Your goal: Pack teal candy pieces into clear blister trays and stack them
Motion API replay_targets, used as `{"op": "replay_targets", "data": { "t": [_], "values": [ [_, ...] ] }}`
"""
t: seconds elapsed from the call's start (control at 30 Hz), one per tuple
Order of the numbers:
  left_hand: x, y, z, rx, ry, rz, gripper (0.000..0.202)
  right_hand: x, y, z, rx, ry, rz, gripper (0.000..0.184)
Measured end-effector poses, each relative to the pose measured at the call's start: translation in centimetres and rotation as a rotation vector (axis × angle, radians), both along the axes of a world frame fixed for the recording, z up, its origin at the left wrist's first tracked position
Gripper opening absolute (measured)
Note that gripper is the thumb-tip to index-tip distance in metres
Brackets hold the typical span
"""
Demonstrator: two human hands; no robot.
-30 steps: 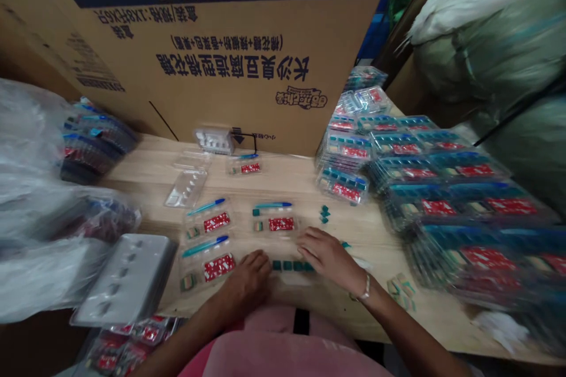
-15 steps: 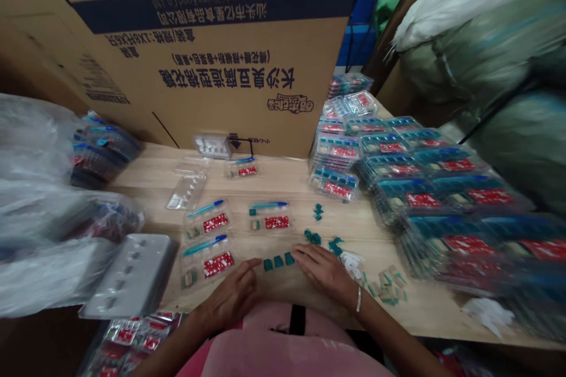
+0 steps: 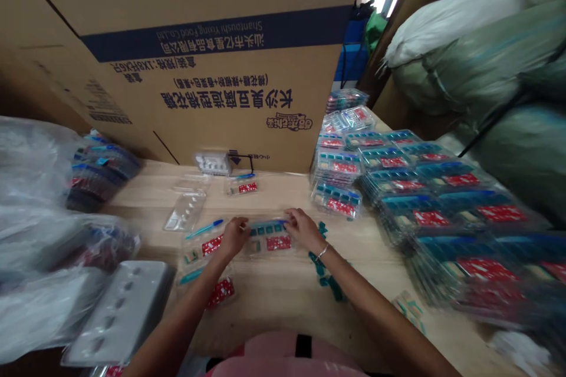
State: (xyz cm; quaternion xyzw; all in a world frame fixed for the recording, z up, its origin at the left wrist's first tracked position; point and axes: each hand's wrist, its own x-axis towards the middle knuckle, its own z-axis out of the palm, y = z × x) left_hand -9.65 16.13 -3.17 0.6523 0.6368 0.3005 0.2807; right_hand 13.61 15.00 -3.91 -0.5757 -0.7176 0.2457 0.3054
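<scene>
Both my hands reach forward to a clear plastic blister tray [image 3: 268,237] on the wooden table [image 3: 274,294]. The tray holds a row of small teal blocks and a red printed card. My left hand [image 3: 233,235] grips its left end with curled fingers. My right hand [image 3: 302,228] presses on its right end, fingers bent over the edge. Two similar trays with blue pens [image 3: 204,228] and red cards [image 3: 220,293] lie to the left of my left arm. Loose teal blocks [image 3: 326,275] lie under my right forearm.
A large cardboard box [image 3: 212,70] stands upright behind the table. Stacks of filled trays [image 3: 398,188] cover the right side. Empty clear trays [image 3: 186,210] and a grey tray stack [image 3: 121,312] sit left, beside plastic bags [image 3: 39,235]. Large sacks [image 3: 486,70] rise at right.
Both hands left the near edge, where they lined up teal blocks, and moved forward to the middle tray, which now holds a row of teal blocks. The camera tilted down.
</scene>
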Motion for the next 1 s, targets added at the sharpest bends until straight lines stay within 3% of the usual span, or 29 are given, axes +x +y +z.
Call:
{"op": "replay_targets", "data": {
  "t": [0.17, 0.23, 0.33, 0.43, 0.5, 0.57, 0.7, 0.83, 1.0],
  "values": [
    [-0.2, 0.2, -0.9, -0.073, 0.063, -0.027, 0.028, 0.3, -0.7, 0.3, 0.040, -0.161, 0.075, 0.025],
    [-0.1, 0.4, -0.7, -0.087, 0.082, -0.038, 0.029, -0.2, -0.7, 0.5, 0.092, -0.232, 0.211, 0.042],
    [0.2, 0.8, -0.1, -0.075, 0.093, -0.058, 0.029, -2.0, -0.6, 0.8, 0.116, -0.358, 0.443, 0.087],
    [0.3, 0.7, 0.2, -0.044, 0.068, -0.079, 0.025, -3.4, -0.2, 1.6, 0.117, -0.457, 0.496, 0.100],
    [0.0, -0.1, 0.1, 0.015, -0.026, -0.061, 0.028, -2.8, 0.1, 2.7, 0.162, -0.485, 0.473, 0.102],
    [-0.4, -1.3, -0.1, 0.116, -0.138, -0.015, 0.037, -0.4, 0.3, 4.2, 0.214, -0.507, 0.376, 0.101],
    [-0.8, -3.9, 0.1, 0.198, -0.116, -0.026, 0.038, 7.7, 1.1, 6.7, 0.191, -0.651, -0.027, 0.087],
    [-0.5, -3.8, 0.8, 0.193, 0.073, -0.148, 0.027, 13.3, 2.8, 5.2, 0.136, -0.751, -0.125, 0.078],
    [-0.4, 2.0, 2.3, 0.164, 0.466, -0.155, 0.029, 13.9, 3.6, 2.9, 0.128, -0.786, -0.127, 0.084]
  ]
}}
